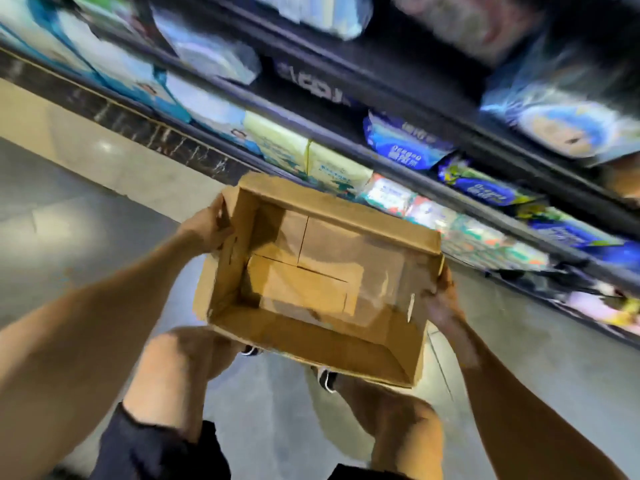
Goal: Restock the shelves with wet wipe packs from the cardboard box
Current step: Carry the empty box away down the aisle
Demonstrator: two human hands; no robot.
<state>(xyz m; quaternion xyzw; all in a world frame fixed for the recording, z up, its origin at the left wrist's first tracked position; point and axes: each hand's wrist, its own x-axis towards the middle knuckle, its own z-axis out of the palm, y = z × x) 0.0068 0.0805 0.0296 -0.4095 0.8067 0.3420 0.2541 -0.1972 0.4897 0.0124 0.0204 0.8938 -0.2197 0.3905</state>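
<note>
The person holds an open-topped cardboard box in the air in front of the body, above the bent knees and the grey tiled floor. The box is tilted, with its opening turned towards the camera, and inside it the bare, folded bottom flaps show. The left grip clasps the box's left end wall, thumb at the rim and fingers on the outer face. The right grip lies against the outside of the right end wall near its lower corner; motion blur smears it, so it is not possible to tell whether its fingers curl round the card or press flat.

Just beyond the box run the dark store shelves, slanting across the view. Pale yellow-green packs stand on the lowest shelf next to the box's far rim, and blue wet wipe packs lie on the shelf above them. Black shoes show below the box.
</note>
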